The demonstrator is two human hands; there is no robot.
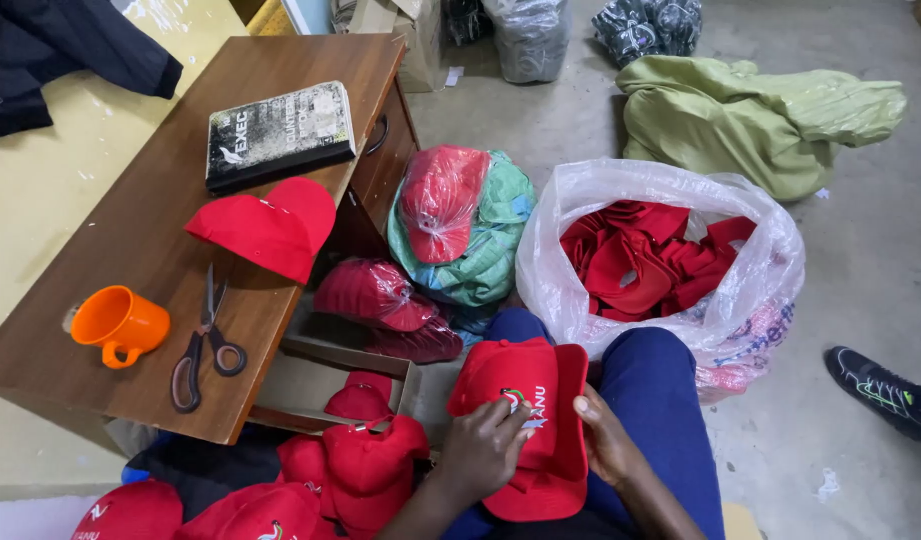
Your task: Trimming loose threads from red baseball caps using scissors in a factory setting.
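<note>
A red cap (531, 400) with a small embroidered patch on its front lies across my lap. My left hand (484, 447) rests on its crown, fingertips pinching at the patch. My right hand (603, 438) grips the cap's right edge, thumb on top. More red caps (366, 460) are piled by my left knee, and a clear plastic bag (561, 270) full of red caps stands open just beyond my knees.
A brown wooden desk (151, 230) at left holds black-handled scissors (206, 345), an orange mug (119, 325), a red cap (271, 225) and a dark book (279, 135). Bagged caps (446, 215), an open cardboard box (311, 385), green fabric (751, 115) and another person's black shoe (886, 390) lie on the floor.
</note>
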